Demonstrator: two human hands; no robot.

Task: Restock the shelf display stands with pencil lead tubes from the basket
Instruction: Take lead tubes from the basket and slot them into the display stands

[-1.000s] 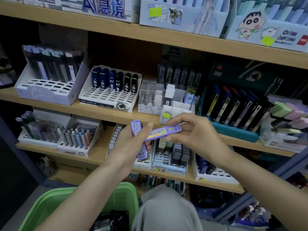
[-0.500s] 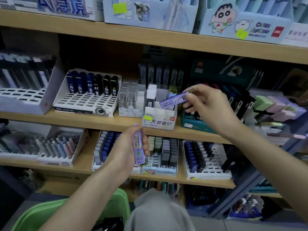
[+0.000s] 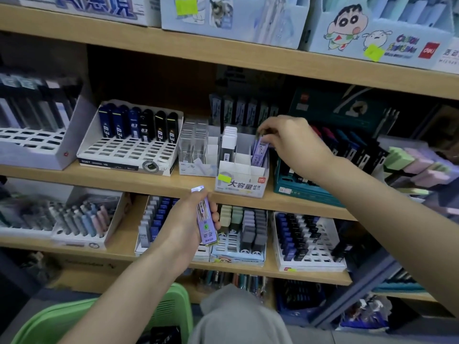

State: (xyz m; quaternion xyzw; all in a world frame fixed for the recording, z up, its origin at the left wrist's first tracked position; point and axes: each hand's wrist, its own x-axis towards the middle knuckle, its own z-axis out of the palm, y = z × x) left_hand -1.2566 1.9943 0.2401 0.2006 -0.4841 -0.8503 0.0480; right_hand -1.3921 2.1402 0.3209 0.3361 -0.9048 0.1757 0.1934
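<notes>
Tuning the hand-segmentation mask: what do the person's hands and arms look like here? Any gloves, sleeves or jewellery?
The left hand and right hand are bare: no gloves, and no rings or tape that I can make out. The left forearm and right forearm are uncovered to the frame edge. No sleeve cuff is in view, and neither wrist has a watch or bracelet. No markings show.

On the middle shelf [image 3: 124, 180]: right hand [image 3: 295, 142] over the divider stand [image 3: 242, 181], lead tube [image 3: 259, 150] in its right column; grid stand [image 3: 129, 151] well left of that hand. Below-left, before the lower shelf [image 3: 119, 247]: left hand [image 3: 187, 220] holding spare tubes [image 3: 206, 220]. Under the left forearm: basket [image 3: 99, 316].
</notes>
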